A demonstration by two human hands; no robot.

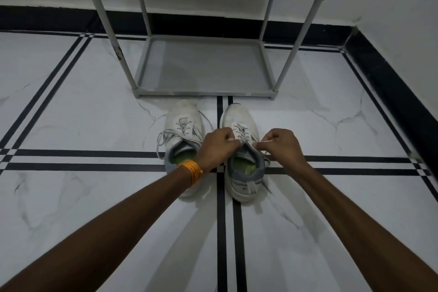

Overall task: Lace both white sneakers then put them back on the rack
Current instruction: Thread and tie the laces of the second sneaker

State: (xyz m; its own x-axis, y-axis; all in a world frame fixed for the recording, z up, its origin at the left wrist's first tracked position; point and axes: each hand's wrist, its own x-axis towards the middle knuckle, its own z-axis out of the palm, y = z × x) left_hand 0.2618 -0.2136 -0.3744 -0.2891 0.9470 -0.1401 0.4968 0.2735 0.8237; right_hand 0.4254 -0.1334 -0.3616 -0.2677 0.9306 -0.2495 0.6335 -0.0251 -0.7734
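Note:
Two white sneakers stand side by side on the floor, toes pointing at the rack. The left sneaker (182, 130) has its lace threaded through the lower eyelets, with loose ends trailing at its left side. Over the right sneaker (241, 156), my left hand (218, 143) pinches one lace end at the top eyelets. My right hand (282, 143) pinches the other lace end (265, 142) just right of the tongue. Both hands sit low, close to the shoe's collar.
A grey shoe rack (203, 92) stands just beyond the sneakers, its bottom shelf bare. White marble floor with black stripes surrounds the shoes. A wall with black skirting (391, 83) runs along the back and right. An orange bangle (192, 169) is on my left wrist.

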